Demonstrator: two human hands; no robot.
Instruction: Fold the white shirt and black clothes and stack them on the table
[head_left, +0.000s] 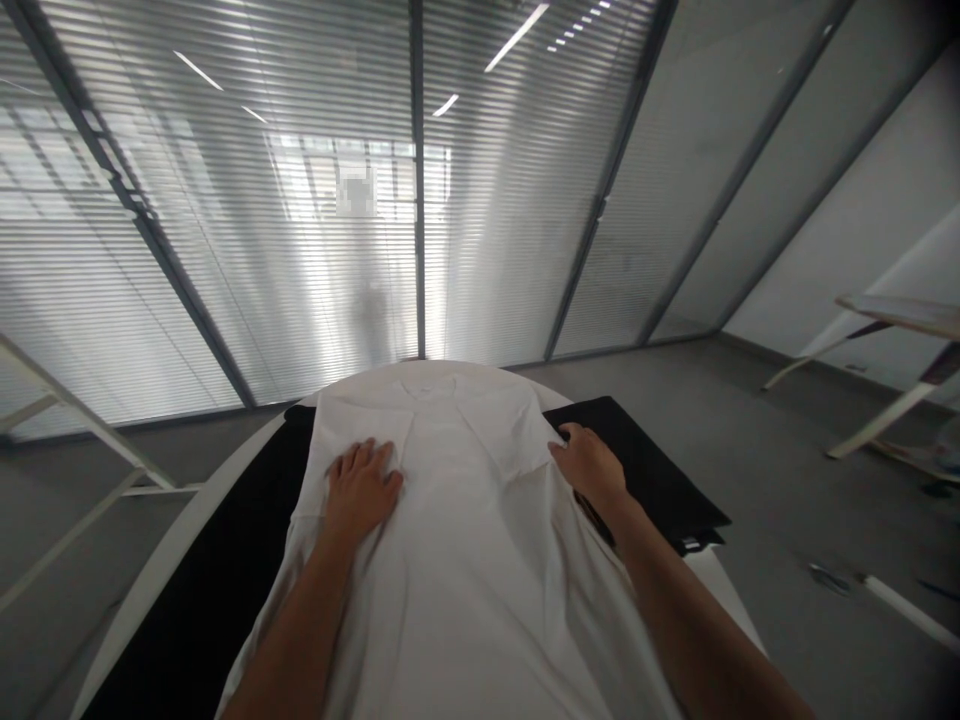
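2 grips (360, 492) (590, 467) on shirt (465, 570), L/R edges

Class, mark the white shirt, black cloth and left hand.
white shirt (472, 560), head view, its middle.
black cloth (660, 475), head view, right-hand part.
left hand (360, 490), head view, its back.

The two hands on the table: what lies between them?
Only the white shirt, softly creased, lies between the left hand and the right hand; nothing else rests on that stretch, as the head view shows.
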